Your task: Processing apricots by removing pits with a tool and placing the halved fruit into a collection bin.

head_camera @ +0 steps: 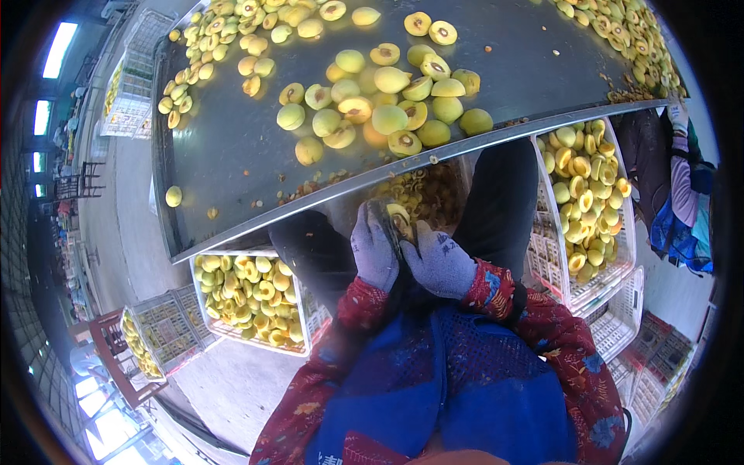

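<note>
My left hand, in a pale knitted glove, is closed around a halved yellow-green stone fruit, whose cut face and pit area show between my hands. My right hand, gloved alike, meets the same fruit half from the right; whether it also grips a small tool is hidden by the fingers. Both hands are above my lap, just below the rim of a metal table. On the table lies a group of halved fruits, some cut side up with brown pits. Beneath the rim, a container holds fruit scraps.
Plastic crates of pitted fruit halves stand at left and right. More crates stand farther left. Fruit heaps lie at the table's far left and far right. A co-worker's gloved hand is at the right table edge.
</note>
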Motion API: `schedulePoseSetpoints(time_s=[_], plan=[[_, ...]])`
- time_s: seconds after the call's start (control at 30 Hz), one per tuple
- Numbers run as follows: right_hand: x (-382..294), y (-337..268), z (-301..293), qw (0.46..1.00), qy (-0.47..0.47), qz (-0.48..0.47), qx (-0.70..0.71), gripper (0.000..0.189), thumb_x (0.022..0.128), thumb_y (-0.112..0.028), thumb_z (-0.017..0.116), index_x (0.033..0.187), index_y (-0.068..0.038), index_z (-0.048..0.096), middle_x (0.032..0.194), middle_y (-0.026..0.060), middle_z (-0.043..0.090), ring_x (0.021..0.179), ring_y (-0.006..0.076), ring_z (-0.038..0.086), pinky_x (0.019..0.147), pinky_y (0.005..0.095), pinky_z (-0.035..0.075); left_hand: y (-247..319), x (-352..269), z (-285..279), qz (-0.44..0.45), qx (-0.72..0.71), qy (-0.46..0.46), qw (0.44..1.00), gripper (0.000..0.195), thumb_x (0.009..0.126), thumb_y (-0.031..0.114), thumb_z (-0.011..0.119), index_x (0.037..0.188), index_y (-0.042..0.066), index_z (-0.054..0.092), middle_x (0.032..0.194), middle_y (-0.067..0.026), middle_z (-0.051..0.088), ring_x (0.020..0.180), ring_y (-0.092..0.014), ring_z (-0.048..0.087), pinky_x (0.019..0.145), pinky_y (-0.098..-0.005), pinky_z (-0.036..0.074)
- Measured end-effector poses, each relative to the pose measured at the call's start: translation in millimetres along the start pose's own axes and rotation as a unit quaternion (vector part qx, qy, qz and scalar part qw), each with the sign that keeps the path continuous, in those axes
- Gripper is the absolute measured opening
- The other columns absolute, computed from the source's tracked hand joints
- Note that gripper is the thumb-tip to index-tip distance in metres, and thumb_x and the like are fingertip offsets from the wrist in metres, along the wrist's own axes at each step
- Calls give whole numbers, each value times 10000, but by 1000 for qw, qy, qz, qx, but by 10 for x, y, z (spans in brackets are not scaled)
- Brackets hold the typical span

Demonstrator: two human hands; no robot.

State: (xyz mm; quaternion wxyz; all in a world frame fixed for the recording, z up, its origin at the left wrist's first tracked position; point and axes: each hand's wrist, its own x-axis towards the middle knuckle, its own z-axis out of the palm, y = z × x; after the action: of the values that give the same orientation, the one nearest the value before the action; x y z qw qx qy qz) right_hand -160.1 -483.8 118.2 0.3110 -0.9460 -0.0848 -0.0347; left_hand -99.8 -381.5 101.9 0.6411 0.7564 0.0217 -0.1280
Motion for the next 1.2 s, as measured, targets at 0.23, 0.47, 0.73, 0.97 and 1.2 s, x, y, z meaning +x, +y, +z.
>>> schedulePoseSetpoints(time_s=[0.23, 0.47, 0.73, 0.97, 1.2], plan=[[97, 52, -16, 789, -108, 260, 546, 244, 779, -261, 446, 801, -20, 468, 518, 37, 435, 445, 132, 445, 401, 273, 364, 55, 20, 40, 13, -74, -32, 997, 313, 841, 261, 308, 864, -2, 476, 735, -45, 506, 634, -85, 473, 560, -186, 394], [96, 62, -254, 235, -225, 350, 879, 305, 807, -313, 375, 751, -23, 449, 435, -13, 352, 310, 69, 311, 319, 190, 281, 20, 84, 5, 148, -128, -165, 967, 333, 839, 248, 278, 884, -16, 476, 734, -81, 539, 639, -132, 510, 575, -258, 409], [40, 333, -208, 222, -234, 204, 924, 291, 813, -317, 341, 781, -50, 454, 457, -1, 375, 320, 74, 314, 340, 195, 266, 36, 27, -690, 141, 60, 178, 972, 311, 827, 251, 299, 954, 2, 435, 841, -116, 495, 757, -176, 491, 660, -277, 412], [112, 247, -217, 394, -174, 333, 839, 296, 804, -318, 374, 733, -41, 452, 452, -5, 363, 336, 69, 315, 335, 190, 264, 392, 463, -1234, 71, 580, 137, 800, 458, 710, 340, 474, 1042, 31, 412, 1064, -203, 401, 967, -342, 393, 807, -378, 326], [155, 84, -248, 619, -132, 363, 684, 267, 811, -284, 380, 726, -43, 457, 447, -9, 382, 355, 74, 357, 348, 186, 291, 252, 1446, -698, 67, 607, -39, 791, 500, 655, 328, 523, 1058, 53, 413, 1068, -180, 414, 953, -296, 426, 805, -346, 347]])
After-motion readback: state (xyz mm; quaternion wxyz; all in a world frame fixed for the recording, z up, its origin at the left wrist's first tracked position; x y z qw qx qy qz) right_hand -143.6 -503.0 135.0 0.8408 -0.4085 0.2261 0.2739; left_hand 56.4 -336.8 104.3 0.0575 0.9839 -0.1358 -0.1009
